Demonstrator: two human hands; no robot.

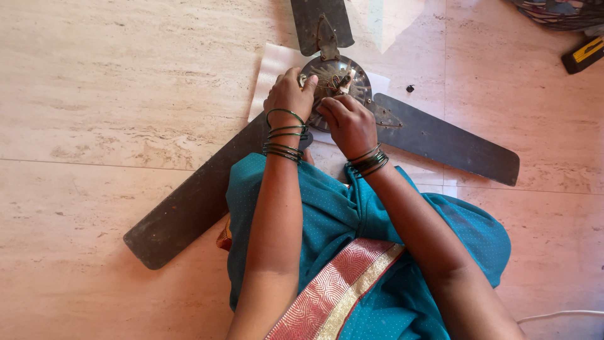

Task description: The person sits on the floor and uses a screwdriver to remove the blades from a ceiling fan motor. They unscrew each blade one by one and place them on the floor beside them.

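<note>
A ceiling fan (333, 82) lay flat on the pale stone floor (113, 75), its round metal hub turned up and three dark blades spread out from it. The left hand (289, 94) rested on the hub's near-left rim, fingers curled over the edge and gripping it. The right hand (347, 123) sat just beside it on the hub's near-right side, its fingers bent in towards the middle of the hub, where thin wires (330, 82) showed; whether they pinched a wire or only touched the metal could not be told. Green bangles (284, 135) ringed both wrists (a looser stack on the left one).

One blade (189, 201) ran from the hub down past the left forearm, a second (447, 141) stretched away from the hub behind the right wrist, and the third (318, 22) pointed off beyond the hub to the frame's top edge. A white sheet (270, 69) lay under the hub. Teal cloth (352, 252) with a red and gold border covered the lap just on the near side of the hub. A small dark screw (410, 88) lay on the floor near the hub's right side. A yellow and black tool (584, 55) lay well apart from it, far to the right.
</note>
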